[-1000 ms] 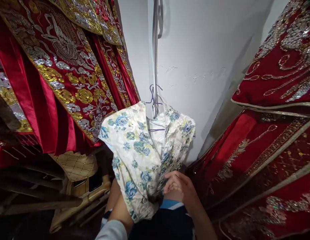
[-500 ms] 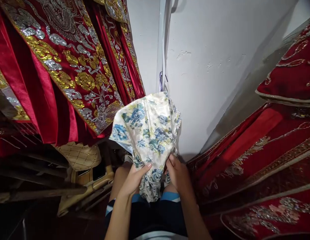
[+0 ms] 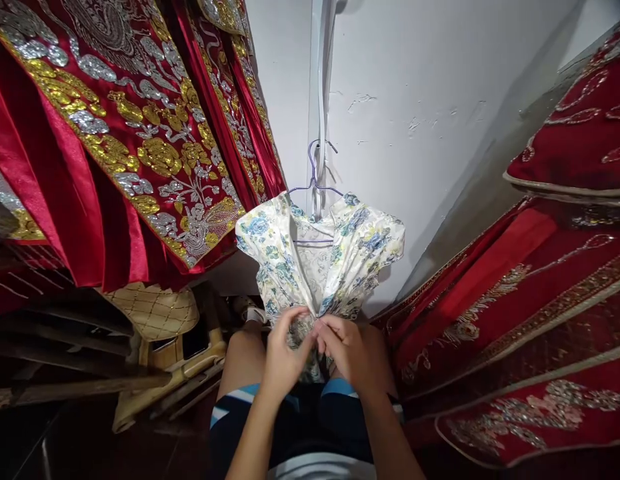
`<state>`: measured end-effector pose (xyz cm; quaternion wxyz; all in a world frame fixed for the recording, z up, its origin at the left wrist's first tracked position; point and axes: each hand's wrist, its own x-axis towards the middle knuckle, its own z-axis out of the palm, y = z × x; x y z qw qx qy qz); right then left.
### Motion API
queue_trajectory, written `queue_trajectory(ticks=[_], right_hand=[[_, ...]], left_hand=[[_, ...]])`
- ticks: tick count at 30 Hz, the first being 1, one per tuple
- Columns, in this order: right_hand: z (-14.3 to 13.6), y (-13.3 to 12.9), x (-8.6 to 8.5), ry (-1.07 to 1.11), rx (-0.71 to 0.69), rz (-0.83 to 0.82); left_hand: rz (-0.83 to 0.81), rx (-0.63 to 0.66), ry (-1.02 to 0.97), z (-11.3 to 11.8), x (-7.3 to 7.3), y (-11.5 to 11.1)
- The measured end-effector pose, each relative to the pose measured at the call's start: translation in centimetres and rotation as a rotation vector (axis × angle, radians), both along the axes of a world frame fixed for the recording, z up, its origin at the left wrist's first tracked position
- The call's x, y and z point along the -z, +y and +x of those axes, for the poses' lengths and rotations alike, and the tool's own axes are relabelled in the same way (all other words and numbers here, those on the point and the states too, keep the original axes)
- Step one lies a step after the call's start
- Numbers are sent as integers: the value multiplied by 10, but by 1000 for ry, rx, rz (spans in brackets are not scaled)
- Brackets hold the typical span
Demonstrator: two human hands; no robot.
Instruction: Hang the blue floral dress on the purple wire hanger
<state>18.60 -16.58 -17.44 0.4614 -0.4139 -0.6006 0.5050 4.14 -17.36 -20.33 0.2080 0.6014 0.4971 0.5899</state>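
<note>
A white dress (image 3: 277, 250) with blue and yellow flowers hangs in front of me from a thin purple wire hanger (image 3: 314, 181). Its open front narrows to a point at waist height, where both my hands meet. My left hand (image 3: 285, 353) has thumb and forefinger curved at that edge, gripping the fabric there. Right beside it, my right hand (image 3: 345, 347) pinches the same spot with thumb and fingers together. Whether a zip or another fastener sits between the fingertips is hidden. The dress's lower part drops behind my hands toward my knees.
Red costumes with gold and silver sequins (image 3: 160, 157) hang at the left, near a wooden chair (image 3: 190, 367) with a quilted cream cushion (image 3: 150, 310). More beaded red garments (image 3: 490, 287) crowd the right side. Behind the dress stands a white wall (image 3: 415, 80) with a hook (image 3: 332, 146).
The dress has turned to show its open front, and the hanger now shows fully. Both hands have come together at the middle of the waist.
</note>
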Motion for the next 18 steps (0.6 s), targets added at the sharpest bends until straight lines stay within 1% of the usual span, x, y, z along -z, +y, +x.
queue_trajectory(ticks=[1,2,4,7,10,11,13,16,18], right_hand=[[0,0,-2,-9,-15,8],[0,1,-3,-6,-13,10],[3,4,-4,29,6,-21],[8,15,-10,85,15,-108],[12,39,-25,145,14,-155],[13,50,-34,176,27,-159],[12,78,-57,250,51,-145],[5,119,-101,337,40,-62],[-1,138,-128,377,67,-27]], left_hand=[[-42,78,7,8,-1,-1],[-65,110,-2,14,-2,-1],[-78,119,-4,22,-4,1],[-94,164,79,27,-7,6],[-99,170,167,25,-4,8],[-102,172,197,24,-1,9],[-110,174,249,22,6,11],[-119,191,305,20,15,14],[-128,217,341,20,18,16]])
